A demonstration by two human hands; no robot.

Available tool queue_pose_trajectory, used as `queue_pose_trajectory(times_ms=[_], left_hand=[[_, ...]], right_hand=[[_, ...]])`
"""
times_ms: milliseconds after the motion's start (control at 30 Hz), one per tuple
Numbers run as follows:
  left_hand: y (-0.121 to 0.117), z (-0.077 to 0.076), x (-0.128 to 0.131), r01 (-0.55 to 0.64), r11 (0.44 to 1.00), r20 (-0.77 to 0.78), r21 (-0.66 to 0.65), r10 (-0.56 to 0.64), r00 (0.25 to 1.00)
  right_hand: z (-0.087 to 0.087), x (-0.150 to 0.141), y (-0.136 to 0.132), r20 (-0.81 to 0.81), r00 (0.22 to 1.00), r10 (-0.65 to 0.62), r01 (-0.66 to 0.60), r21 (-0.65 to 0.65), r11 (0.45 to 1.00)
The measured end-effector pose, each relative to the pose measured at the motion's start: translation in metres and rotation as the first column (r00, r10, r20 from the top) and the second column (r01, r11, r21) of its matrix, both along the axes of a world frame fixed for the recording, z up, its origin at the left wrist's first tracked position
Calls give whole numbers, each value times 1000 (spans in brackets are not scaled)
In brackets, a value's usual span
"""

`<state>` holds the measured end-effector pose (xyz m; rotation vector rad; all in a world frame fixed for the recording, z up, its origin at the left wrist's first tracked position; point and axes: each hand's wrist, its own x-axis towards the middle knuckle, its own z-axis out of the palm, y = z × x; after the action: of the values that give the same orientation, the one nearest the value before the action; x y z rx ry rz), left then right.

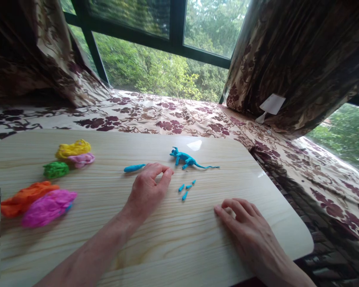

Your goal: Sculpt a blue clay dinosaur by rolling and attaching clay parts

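Note:
My left hand (151, 185) is over the middle of the table, its thumb and forefinger tips drawn together; whatever they may hold is hidden. Just beyond it lies a blue clay roll (134, 168). A blue clay animal figure (184, 157), with horn-like bits on its head, legs and a long thin tail, rests on its side past my fingertips. Several small blue clay pieces (184, 195), tapered like drops, are scattered between my hands. Lower on the right, my right hand (248, 225) touches the tabletop with curled fingers, thumb tip close to forefinger; anything between them is too small to make out.
On the table's left side (86, 239) are soft clay lumps: yellow (71, 149), pale pink (82, 160), green (56, 170), orange (30, 198) and bright pink (49, 208). Behind the table is a flower-patterned cloth (167, 115), with a white lamp (272, 104) at the right.

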<state>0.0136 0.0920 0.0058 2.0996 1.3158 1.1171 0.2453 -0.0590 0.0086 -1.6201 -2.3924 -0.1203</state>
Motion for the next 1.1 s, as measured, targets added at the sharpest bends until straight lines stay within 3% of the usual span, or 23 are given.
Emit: queue_pose_trajectory(times_ms=[200,467,667,867,1100], left_hand=[[0,-1,1,21,1000,0,4,-21,1000],[0,-2,0,-4,1000,16,-16,4,1000],[0,-1,2,6,1000,12,-15,-6,1000],[0,-2,1,-20,999,9,-25,20,1000],[1,-2,2,-4,1000,1,-14,4,1000]], right_hand=[[1,0,-18,74,993,95,-97,20,995],[-3,9,-15,-5,1000,-26,26,31,999],[-3,0,-24,-13,999,53,-52,68,996],[8,-1,-2,-78,993,-91,86,-61,994],[8,16,-6,-129,985,-116,107,-73,992]])
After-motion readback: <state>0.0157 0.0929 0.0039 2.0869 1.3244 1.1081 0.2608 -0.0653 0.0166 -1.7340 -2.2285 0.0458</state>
